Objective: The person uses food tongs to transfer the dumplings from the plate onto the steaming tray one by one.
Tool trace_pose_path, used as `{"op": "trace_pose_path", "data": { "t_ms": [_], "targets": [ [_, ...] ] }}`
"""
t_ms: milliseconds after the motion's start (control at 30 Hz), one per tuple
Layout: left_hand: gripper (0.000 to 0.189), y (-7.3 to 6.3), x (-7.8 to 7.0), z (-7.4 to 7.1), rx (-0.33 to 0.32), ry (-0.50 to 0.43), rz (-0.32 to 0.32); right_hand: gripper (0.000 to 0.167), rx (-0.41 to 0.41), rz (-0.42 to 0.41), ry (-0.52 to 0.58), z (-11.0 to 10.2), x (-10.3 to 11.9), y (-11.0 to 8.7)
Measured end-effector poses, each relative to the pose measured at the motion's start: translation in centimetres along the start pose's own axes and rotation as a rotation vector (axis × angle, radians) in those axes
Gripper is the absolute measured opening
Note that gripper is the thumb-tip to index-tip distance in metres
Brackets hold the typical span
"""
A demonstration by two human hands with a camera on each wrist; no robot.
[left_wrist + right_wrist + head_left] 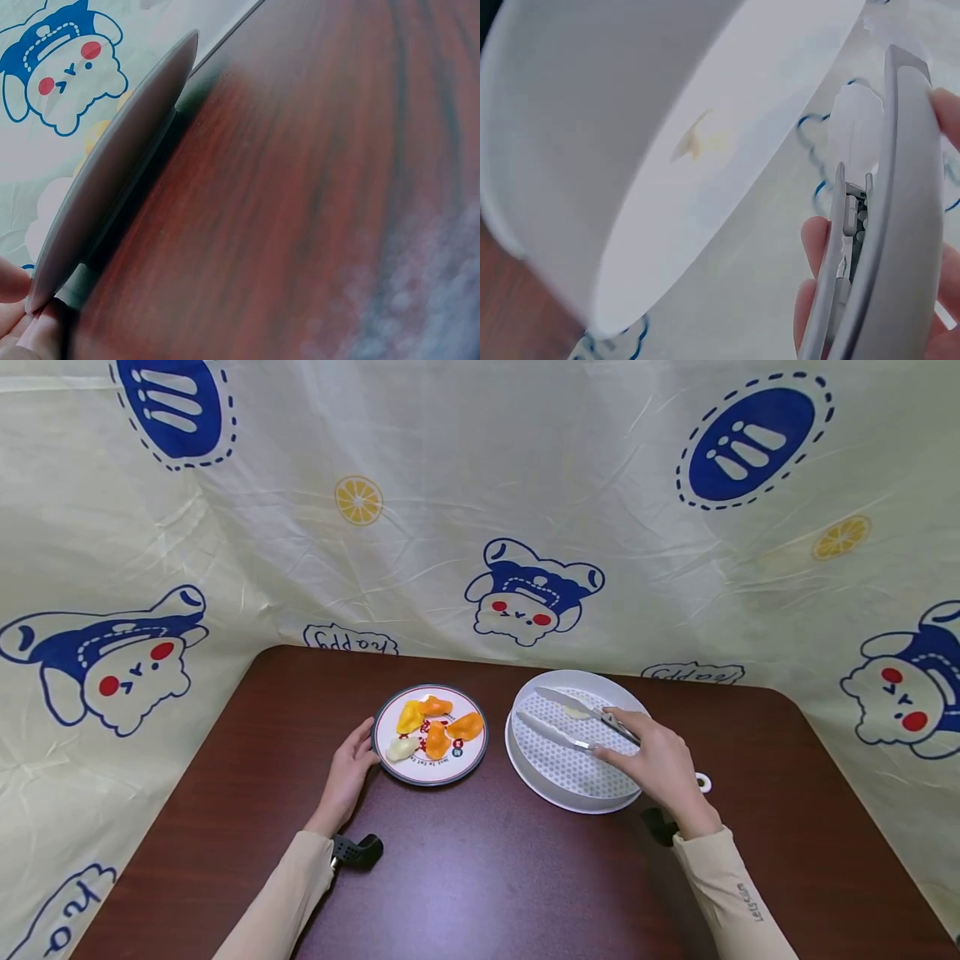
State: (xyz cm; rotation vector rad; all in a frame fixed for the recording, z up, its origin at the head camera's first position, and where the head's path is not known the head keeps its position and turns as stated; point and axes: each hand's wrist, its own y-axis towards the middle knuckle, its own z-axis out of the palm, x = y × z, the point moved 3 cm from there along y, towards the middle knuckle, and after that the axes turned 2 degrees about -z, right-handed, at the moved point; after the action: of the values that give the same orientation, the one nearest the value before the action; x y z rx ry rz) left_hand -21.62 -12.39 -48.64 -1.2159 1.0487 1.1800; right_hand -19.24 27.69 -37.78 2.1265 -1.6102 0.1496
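Note:
My left hand [352, 760] pinches the left rim of a round white plate [408, 772] with a dark edge; its underside and rim [112, 176] fill the left of the left wrist view. On the plate lie several soft dumpling-like pieces: orange ones [466, 727], a yellow one [409, 717] and a whitish one [402, 749]. My right hand [660, 764] holds a pair of tongs [551, 729] around the handles [911, 217], the two arms spread apart over a round white pan [528, 777]. A small pale-yellow piece [576, 712] shows by the upper arm.
A dotted white mat [592, 777] covers the pan's bottom. Past my right hand, a white handle end [703, 782] sticks out. The dark brown table [465, 877] has rounded far corners, with a printed cloth [420, 560] hanging behind it.

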Motion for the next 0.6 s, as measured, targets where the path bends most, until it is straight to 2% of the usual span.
{"op": "trace_pose_path", "data": {
  "t_ms": [233,600],
  "targets": [
    [0.061,-0.1,-0.1,0.0,0.002,0.006,-0.005,0.062,0.048,-0.052,0.049,1.7,3.5,0.1],
    [0.061,0.1,0.0,0.0,0.005,-0.007,-0.010,0.060,0.029,-0.256,0.100,4.4,8.2,0.3]
  ]
}}
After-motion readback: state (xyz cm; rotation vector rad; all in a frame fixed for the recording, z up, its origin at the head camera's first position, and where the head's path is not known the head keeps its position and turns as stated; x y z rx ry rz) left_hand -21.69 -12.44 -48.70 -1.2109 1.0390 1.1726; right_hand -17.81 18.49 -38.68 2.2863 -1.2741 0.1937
